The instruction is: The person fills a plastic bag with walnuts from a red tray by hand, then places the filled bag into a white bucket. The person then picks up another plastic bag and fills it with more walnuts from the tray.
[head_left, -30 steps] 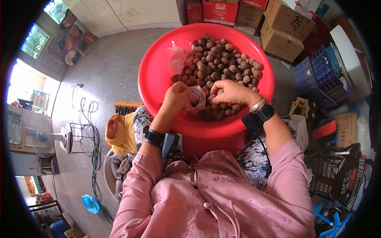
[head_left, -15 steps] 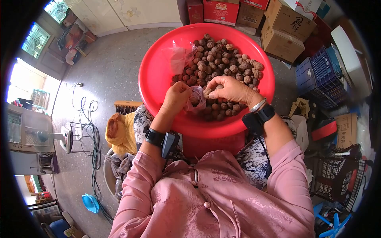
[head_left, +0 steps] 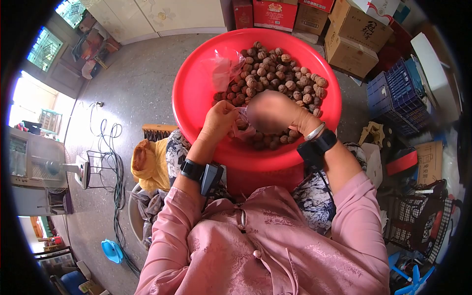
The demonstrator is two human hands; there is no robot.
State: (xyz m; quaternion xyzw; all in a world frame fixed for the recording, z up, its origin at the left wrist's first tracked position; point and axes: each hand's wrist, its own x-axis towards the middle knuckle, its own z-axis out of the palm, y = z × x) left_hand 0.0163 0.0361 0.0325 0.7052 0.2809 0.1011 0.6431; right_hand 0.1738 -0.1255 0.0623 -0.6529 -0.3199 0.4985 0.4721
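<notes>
A big red basin (head_left: 191,93) stands in front of me with a heap of walnuts (head_left: 270,71) in it. My left hand (head_left: 219,118) is closed, pinching the rim of a small clear plastic bag (head_left: 241,130) over the near part of the basin. Brown shapes like walnuts show through the bag. Right by the bag's mouth is my right hand (head_left: 280,112), its fingers smeared, so what they hold cannot be made out. Another thin clear plastic bag (head_left: 222,73) lies on the left inside of the basin, against the walnuts.
To the left are a brush (head_left: 158,132), a yellow cloth (head_left: 156,164) and cables (head_left: 118,187) on the floor. Cardboard boxes (head_left: 351,51) are stacked at the back right, with blue crates (head_left: 393,98) beside them. A light blue scoop-like object (head_left: 112,251) lies lower left.
My right hand, seen pinching a walnut beside the bag before, has shifted slightly left toward the bag's mouth and is now blurred. My left hand stays nearly still on the bag.
</notes>
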